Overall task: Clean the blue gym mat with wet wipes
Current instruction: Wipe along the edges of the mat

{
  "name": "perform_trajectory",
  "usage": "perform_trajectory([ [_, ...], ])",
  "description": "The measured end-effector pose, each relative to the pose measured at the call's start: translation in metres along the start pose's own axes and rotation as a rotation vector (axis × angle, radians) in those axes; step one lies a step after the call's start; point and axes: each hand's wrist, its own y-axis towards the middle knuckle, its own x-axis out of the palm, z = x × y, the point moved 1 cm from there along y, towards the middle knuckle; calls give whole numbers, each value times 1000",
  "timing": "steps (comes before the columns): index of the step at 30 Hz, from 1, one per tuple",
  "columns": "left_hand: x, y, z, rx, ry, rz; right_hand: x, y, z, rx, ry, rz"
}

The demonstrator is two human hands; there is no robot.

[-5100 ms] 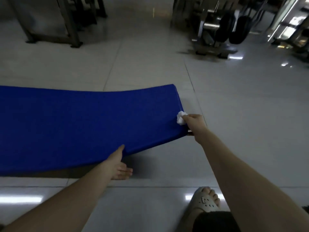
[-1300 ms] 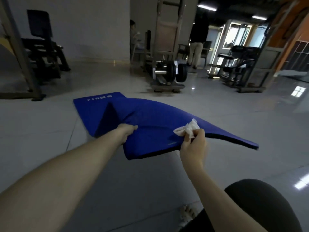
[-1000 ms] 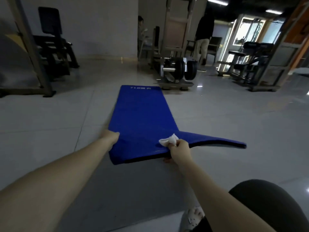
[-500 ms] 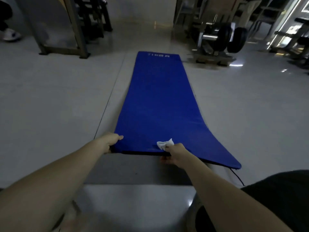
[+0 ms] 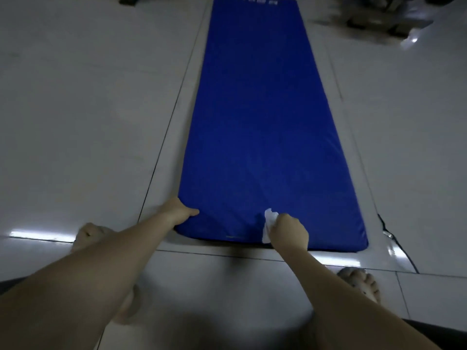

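Mat (image 5: 262,127) flat on floor (image 5: 75,122). Left hand (image 5: 177,212) grips near-left corner, thumb on top. Right hand (image 5: 290,231) clamped on wipe (image 5: 269,221) at near edge.

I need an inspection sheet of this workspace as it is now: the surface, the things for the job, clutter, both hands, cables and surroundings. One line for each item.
Surface: grey tiled floor, glossy, with light reflections.
Job's things: blue mat lies flat on the floor, stretching away from the person; white wet wipe is at its near edge.
Clutter: nothing seen.
Hands: left hand holds the mat's near left corner, thumb on top; right hand grips the wipe in curled fingers.
Cables: black cable on the floor beside the mat's near right corner.
Surroundings: gym equipment at far right, blurred; right foot in a sandal.
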Motion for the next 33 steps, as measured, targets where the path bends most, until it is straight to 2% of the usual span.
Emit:
perform_trajectory([
  [3, 5, 10, -14, 11, 392, 117, 27, 7, -1, 16, 71, -7],
  [5, 9, 18, -15, 76, 556, 177, 49, 7, -6, -69, 121, -68],
  [7, 18, 30, -15, 92, 545, 72, 62, 9, -8, -84, 218, -30],
  [10, 20, 43, -20, 30, 448, -67, 72, 15, -1, -1, 342, 73],
  [14, 14, 54, -19, 7, 410, -91, 74, 22, -4, 140, 412, 114],
  [16, 16, 58, -19, 16, 451, -91, 78, 17, -25, 146, 416, 112],
  [20, 17, 62, -19, 7, 500, -95, 87, 5, -78, 102, 590, 110],
  [22, 15, 65, -19, -2, 505, -99, 89, 6, -105, 42, 594, 44],
  [27, 15, 73, -22, -9, 476, -111, 98, -4, -170, -306, 528, -126],
  [33, 15, 72, -20, -18, 496, -94, 97, -2, -161, -537, 196, -38],
])
